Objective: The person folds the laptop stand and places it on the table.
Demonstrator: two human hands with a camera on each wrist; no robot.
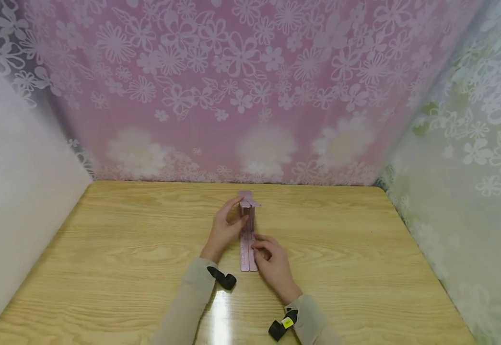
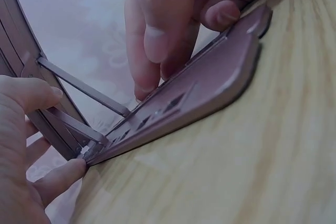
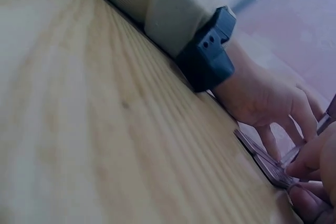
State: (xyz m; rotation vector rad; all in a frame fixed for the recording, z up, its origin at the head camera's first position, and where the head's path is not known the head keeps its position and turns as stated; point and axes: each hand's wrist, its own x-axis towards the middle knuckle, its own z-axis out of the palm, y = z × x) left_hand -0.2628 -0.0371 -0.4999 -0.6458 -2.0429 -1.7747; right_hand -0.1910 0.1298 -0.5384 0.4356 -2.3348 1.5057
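A pinkish-purple folding stand (image 1: 245,261) is on the wooden table, its slotted base flat and its upright panel raised. In the left wrist view, two thin struts (image 2: 86,88) run from the upright down to the slots of the base (image 2: 210,77). My left hand (image 1: 224,229) grips the upright from the left, thumb by the struts and one fingertip low at the hinge. My right hand (image 1: 274,265) holds the right edge of the base with bent fingers. The right wrist view catches only the stand's base edge (image 3: 257,153); fingers hide the rest.
The light wooden table (image 1: 341,249) extends to both sides of the stand. A pink flowered curtain (image 1: 233,96) hangs behind it, with pale sheets at left and right. Black wrist cameras (image 1: 228,281) sit on both cuffs.
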